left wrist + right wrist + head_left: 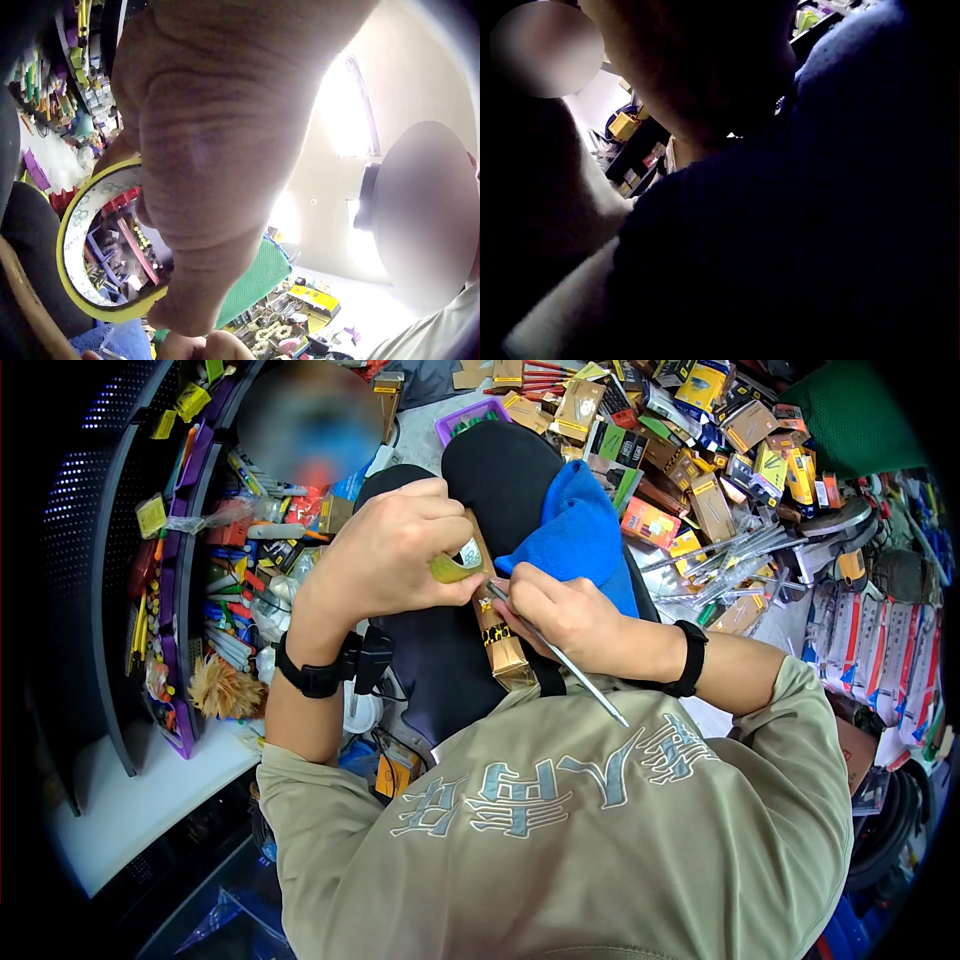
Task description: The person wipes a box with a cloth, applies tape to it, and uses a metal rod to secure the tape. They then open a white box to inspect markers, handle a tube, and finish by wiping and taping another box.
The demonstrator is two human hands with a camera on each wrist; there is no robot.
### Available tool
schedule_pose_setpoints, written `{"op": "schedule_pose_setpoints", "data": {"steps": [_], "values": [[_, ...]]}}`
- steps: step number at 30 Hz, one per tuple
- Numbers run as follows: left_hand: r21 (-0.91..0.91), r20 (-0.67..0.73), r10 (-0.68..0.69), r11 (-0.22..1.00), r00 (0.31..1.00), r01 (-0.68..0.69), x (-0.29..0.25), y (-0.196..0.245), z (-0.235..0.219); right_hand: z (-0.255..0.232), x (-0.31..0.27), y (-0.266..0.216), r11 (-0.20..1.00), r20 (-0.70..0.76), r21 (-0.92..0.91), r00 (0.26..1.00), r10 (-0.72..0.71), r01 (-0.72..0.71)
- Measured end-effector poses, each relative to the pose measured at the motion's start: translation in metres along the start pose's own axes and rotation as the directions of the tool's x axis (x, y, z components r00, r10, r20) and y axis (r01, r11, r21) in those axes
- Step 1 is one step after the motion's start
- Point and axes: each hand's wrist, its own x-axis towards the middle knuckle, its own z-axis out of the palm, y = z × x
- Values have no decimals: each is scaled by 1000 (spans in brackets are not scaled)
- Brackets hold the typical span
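The left hand (405,545) grips a roll of yellow tape (453,568), fingers curled round it. In the left wrist view the tape roll (75,247) shows its white printed core, held by the left hand (210,165). A long brown and gold box (506,650) with a black and yellow band lies along the lap under both hands. The right hand (570,615) pinches a thin silvery rod (580,672) that slants toward the shirt, its upper end near the box. Beside that hand a blue cloth (575,530) rests on the dark-clad leg. The right wrist view is mostly dark.
Many small boxes (712,505) and packets are piled at the upper right, with thin metal rods (745,567) below them. A purple basket (440,428) stands beyond the knees. Pens and packets fill the left side next to a dark shelf (125,560).
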Motion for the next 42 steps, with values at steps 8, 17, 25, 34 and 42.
{"op": "schedule_pose_setpoints", "data": {"steps": [8, 17, 25, 34, 42], "values": [[36, -1, -53, 998, 999, 53, 2, 7, -10, 10, 7, 24, 984, -100, 54, 979, 177, -172], [238, -195, -96, 961, 976, 142, -10, 5, -64, -36, 33, 17, 910, -319, 401, 915, 246, -105], [-143, -445, -329, 944, 833, 296, -53, 13, -30, -48, 42, 10, 979, 232, 161, 969, 85, -124], [-452, -657, -419, 884, 627, 117, -77, 34, -4, -29, 65, 10, 982, 430, 103, 897, 99, -158], [-657, -681, -526, 747, 509, -107, -84, 35, 1, -26, 84, 8, 912, 578, 126, 776, 252, -390]]}}
